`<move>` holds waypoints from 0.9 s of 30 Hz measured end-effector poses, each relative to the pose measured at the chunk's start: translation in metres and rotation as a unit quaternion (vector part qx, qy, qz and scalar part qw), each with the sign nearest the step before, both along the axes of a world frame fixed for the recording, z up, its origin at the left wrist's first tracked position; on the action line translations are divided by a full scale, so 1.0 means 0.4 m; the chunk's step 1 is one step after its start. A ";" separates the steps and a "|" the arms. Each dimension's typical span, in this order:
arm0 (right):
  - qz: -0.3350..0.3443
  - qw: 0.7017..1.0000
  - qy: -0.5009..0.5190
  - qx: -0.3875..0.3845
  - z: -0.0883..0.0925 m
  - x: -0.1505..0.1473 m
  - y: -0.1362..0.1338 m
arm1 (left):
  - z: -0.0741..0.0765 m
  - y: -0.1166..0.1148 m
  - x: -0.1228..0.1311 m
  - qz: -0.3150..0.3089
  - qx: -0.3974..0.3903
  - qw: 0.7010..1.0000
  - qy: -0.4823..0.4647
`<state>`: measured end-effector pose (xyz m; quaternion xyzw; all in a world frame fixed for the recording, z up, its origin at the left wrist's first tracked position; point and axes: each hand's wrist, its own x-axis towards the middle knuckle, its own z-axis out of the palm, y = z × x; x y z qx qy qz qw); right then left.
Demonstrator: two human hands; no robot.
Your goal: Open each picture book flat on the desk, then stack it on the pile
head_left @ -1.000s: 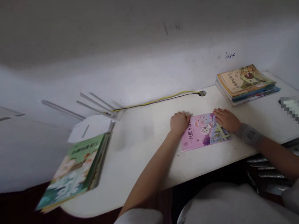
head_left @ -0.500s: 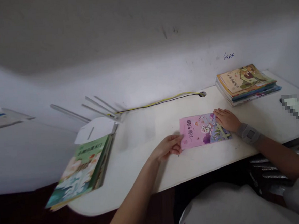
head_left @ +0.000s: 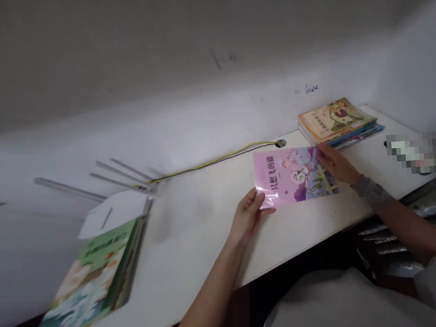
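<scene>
A rectangular pink-and-lilac picture book with a glossy cover (head_left: 289, 178) was held over the right part of the white desk (head_left: 194, 250). The left hand (head_left: 249, 211) pinched its near left corner, thumb above and fingers beneath; the right hand (head_left: 335, 165) gripped its far right corner, though the thumb there was unclear. Just beyond the right hand stood a stack of books topped by a tan one (head_left: 338, 118). A dark-rimmed, pixelated flat object (head_left: 413, 155) lay farther right. Behind, a thin yellow-and-black cable (head_left: 203, 165) ran to a round hole (head_left: 282, 143). Well left, a green-topped book pile (head_left: 85, 287) sat against a white device with grey antennas (head_left: 115, 210)
</scene>
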<state>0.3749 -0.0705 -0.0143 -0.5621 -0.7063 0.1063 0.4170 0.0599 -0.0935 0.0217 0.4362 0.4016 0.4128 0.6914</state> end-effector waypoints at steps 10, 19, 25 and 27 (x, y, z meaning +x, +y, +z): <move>-0.217 0.970 0.057 -0.096 0.132 0.378 0.141 | 0.045 0.262 0.437 -0.013 0.094 0.990 0.105; -0.299 0.944 -0.047 -0.131 0.123 0.489 0.304 | 0.023 0.403 0.594 -0.007 0.229 0.905 0.359; -0.320 0.929 -0.120 -0.143 0.079 0.477 0.320 | 0.008 0.393 0.616 -0.019 0.271 0.847 0.457; -0.327 0.923 -0.141 -0.146 0.071 0.470 0.313 | 0.007 0.387 0.619 -0.017 0.279 0.837 0.470</move>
